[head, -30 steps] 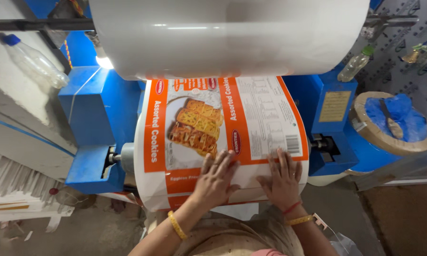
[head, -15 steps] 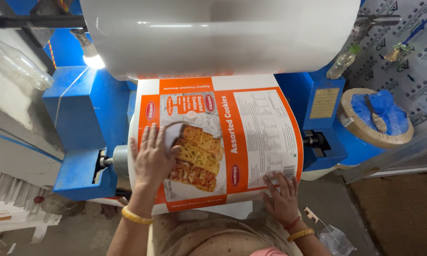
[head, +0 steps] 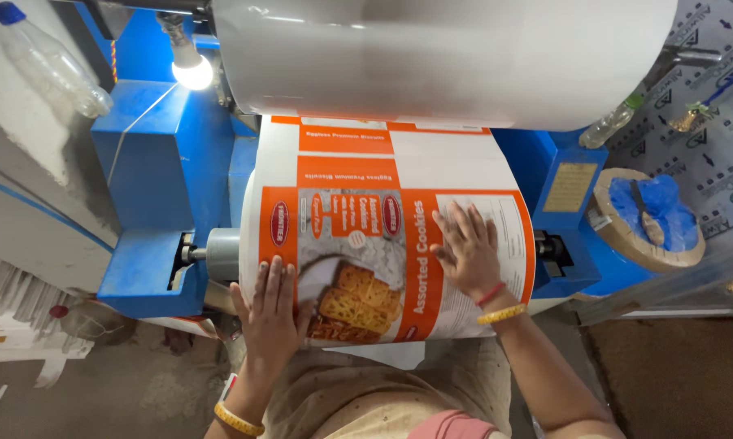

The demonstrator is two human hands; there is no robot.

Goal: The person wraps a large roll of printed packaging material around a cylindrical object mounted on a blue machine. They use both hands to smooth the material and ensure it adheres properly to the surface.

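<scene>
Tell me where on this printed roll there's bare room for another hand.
The clearest patch is the upper band of the printed roll, between the big white roll above and the hands below. A strip also lies between the left hand and right hand. The lower left edge and the right panel are taken, each under a flat palm.
</scene>
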